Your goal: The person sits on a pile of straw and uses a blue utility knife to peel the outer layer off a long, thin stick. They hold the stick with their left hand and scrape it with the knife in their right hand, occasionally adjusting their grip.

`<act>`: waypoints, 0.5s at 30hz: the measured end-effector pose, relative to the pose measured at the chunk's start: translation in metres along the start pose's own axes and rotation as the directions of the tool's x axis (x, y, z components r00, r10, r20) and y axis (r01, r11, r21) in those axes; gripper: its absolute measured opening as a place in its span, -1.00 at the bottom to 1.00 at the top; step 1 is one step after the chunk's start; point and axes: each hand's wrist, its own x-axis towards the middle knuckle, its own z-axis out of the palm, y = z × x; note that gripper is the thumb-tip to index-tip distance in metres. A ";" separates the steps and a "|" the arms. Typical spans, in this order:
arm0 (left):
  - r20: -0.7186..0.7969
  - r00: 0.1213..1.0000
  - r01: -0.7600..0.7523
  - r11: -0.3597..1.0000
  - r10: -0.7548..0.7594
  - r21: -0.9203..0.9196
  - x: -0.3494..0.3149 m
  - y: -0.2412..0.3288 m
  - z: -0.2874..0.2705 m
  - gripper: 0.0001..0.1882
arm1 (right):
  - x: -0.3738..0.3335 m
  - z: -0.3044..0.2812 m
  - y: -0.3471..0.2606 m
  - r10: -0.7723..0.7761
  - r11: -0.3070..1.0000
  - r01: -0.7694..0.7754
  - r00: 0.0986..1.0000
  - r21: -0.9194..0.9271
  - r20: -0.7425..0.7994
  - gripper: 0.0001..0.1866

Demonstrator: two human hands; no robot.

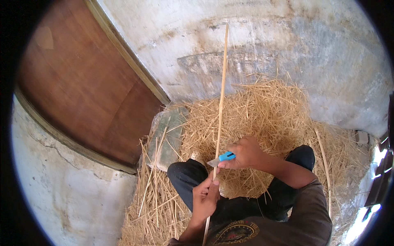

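Observation:
A long, thin bamboo strip [223,82] runs from my lap up and away in front of me, its far end against the pale wall. My left hand [206,194] is closed around its lower part, near my left knee. Just above that grip, my right hand [242,155] is closed on a utility knife with a blue handle [227,156]. The knife's blade [213,162] lies across the strip, seemingly touching it.
Pale shavings or straw [266,106] are heaped around my legs. A flat stone slab [168,135] lies beyond my left knee, near a brown wooden door [90,82]. Another long strip [323,164] lies to the right. A stained wall [328,61] stands ahead.

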 end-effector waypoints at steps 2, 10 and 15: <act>0.006 0.999 -0.034 0.999 0.034 -0.028 -0.002 -0.006 0.000 -0.59 | 0.010 -0.010 0.000 -0.077 0.996 0.075 0.995 -0.043 -0.065 -0.31; 0.017 1.000 -0.022 1.000 0.022 -0.003 -0.006 -0.012 0.000 -0.61 | 0.008 -0.001 0.009 0.048 0.997 -0.051 0.997 -0.052 -0.056 -0.32; 0.035 0.996 -0.081 0.989 0.077 0.127 -0.005 -0.010 -0.002 -0.60 | 0.020 -0.003 0.037 0.191 0.979 -0.196 0.979 -0.058 -0.074 -0.31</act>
